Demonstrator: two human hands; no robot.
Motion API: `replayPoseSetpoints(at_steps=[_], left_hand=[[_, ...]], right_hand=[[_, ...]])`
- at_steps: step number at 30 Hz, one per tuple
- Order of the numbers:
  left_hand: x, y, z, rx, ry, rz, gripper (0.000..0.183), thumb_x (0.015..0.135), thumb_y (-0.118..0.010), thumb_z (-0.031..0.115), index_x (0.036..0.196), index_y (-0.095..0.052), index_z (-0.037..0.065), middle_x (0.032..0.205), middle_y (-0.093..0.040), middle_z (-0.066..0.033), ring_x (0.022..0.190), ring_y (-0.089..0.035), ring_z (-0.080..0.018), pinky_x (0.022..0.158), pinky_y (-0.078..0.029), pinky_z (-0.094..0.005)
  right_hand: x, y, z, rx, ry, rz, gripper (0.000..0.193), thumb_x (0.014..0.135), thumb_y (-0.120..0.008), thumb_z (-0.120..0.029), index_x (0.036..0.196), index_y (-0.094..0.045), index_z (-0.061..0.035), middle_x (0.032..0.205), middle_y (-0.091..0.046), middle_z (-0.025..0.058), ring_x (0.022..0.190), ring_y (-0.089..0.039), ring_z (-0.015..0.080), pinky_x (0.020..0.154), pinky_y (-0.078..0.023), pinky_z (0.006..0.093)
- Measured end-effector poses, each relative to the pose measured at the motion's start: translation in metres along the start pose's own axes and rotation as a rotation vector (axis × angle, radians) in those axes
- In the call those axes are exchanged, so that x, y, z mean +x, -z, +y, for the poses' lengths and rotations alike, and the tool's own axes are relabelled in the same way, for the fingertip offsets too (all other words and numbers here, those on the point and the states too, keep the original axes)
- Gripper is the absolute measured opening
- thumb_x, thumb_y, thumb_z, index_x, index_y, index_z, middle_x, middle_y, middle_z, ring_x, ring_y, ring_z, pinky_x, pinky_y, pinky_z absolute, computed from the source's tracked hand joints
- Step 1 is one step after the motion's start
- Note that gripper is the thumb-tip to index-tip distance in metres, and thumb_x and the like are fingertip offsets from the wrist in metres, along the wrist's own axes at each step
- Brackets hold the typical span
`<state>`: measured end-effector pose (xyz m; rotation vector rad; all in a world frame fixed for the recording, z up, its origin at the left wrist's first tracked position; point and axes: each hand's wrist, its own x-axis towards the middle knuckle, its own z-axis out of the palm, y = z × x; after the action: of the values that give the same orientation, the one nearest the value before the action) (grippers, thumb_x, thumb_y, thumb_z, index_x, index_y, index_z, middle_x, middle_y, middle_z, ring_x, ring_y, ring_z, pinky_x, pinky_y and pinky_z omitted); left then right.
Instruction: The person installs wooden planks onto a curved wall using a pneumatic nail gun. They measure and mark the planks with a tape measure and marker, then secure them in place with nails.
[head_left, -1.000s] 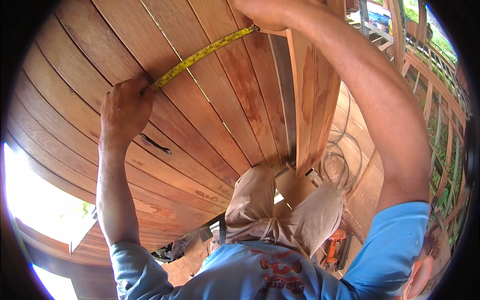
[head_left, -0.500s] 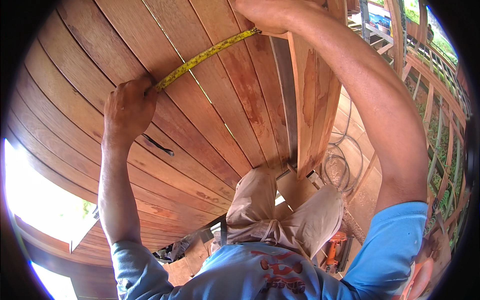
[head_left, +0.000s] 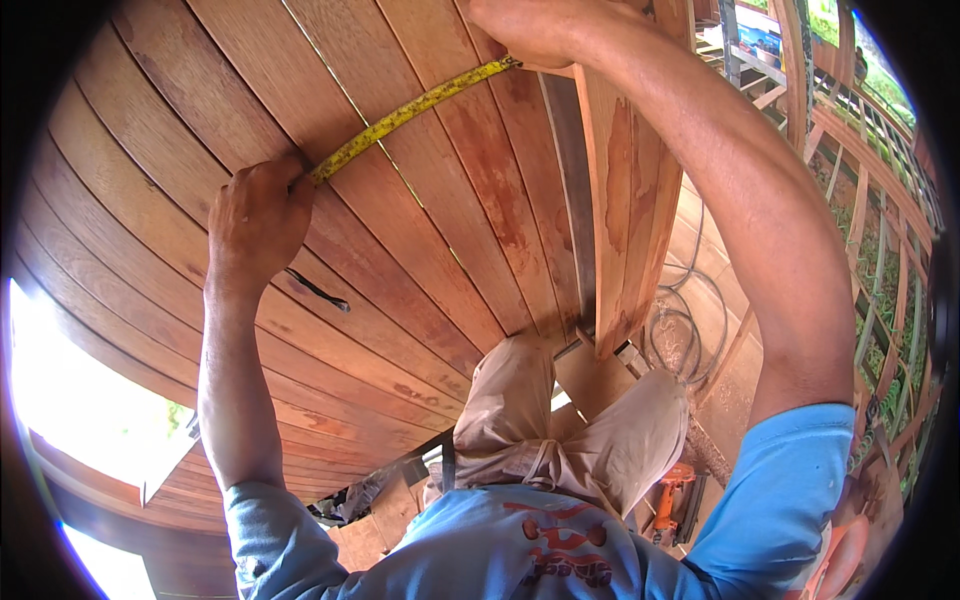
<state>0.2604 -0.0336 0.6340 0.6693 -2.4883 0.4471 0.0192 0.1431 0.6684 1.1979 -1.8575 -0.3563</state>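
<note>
A worn yellow tape measure is stretched across the wooden plank wall. Its left end goes into my left hand, which is closed around it; a black cord hangs out below that hand. At the other end, my right hand is bent over the tape's tip by the upright wooden board edge. The fingers of that hand are mostly hidden behind its back and the top rim of the picture.
Beside the wall stands a reddish board panel. A coiled grey cable lies on the floor at right, near wood shavings. An orange power tool is low at my right. Timber framing rises at far right.
</note>
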Motion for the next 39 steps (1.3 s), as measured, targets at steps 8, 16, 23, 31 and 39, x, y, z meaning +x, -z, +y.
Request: replayPoseSetpoints(at_steps=[8, 16, 23, 31, 39], left_hand=[[-0.001, 0.001, 0.001, -0.026, -0.019, 0.017, 0.024, 0.093, -0.058, 0.023, 0.098, -0.071, 0.004, 0.091, -0.069, -0.0243, 0.092, -0.066, -0.0461, 0.081, -0.05, -0.0534], [-0.044, -0.053, -0.023, -0.34, -0.144, -0.05, 0.014, 0.09, -0.061, 0.012, 0.092, -0.071, 0.002, 0.089, -0.07, -0.0183, 0.078, -0.069, -0.0401, 0.066, -0.054, -0.0468], [-0.133, -0.181, -0.008, -0.872, -0.295, -0.304, 0.007, 0.091, -0.063, 0.006, 0.09, -0.069, 0.003, 0.081, -0.064, -0.0082, 0.065, -0.062, -0.0197, 0.055, -0.049, -0.0343], [-0.207, -0.258, 0.039, -1.238, -0.061, -0.826, 0.02, 0.098, -0.063, 0.019, 0.098, -0.07, 0.001, 0.079, -0.066, -0.0075, 0.073, -0.062, -0.0126, 0.067, -0.05, -0.0319], [-0.242, -0.292, 0.072, -1.344, -0.02, -1.048, 0.023, 0.099, -0.064, 0.024, 0.099, -0.069, 0.001, 0.081, -0.067, -0.006, 0.078, -0.06, -0.0115, 0.071, -0.049, -0.0325]], right_hand=[[-0.002, 0.0, -0.002, 0.025, -0.009, 0.048, 0.019, 0.086, -0.061, -0.01, 0.084, -0.08, -0.0082, 0.088, -0.078, 0.0106, 0.087, -0.075, 0.0223, 0.076, -0.056, 0.0381], [0.004, -0.017, -0.003, 0.086, -0.011, 0.178, 0.019, 0.083, -0.061, -0.012, 0.075, -0.078, -0.0112, 0.082, -0.077, 0.0092, 0.082, -0.075, 0.0232, 0.078, -0.054, 0.0389], [0.005, -0.018, -0.004, -0.013, -0.002, 0.15, 0.02, 0.079, -0.061, -0.016, 0.067, -0.076, -0.0116, 0.074, -0.075, 0.01, 0.071, -0.071, 0.0237, 0.077, -0.047, 0.0379], [0.002, -0.008, -0.006, 0.062, -0.033, 0.052, 0.015, 0.078, -0.061, -0.015, 0.071, -0.074, -0.01, 0.069, -0.073, 0.0101, 0.066, -0.069, 0.024, 0.083, -0.044, 0.0369], [0.001, -0.004, -0.011, 0.059, -0.058, 0.071, 0.018, 0.083, -0.059, -0.016, 0.093, -0.072, -0.0082, 0.068, -0.071, 0.0081, 0.068, -0.069, 0.0243, 0.078, -0.042, 0.0381]])
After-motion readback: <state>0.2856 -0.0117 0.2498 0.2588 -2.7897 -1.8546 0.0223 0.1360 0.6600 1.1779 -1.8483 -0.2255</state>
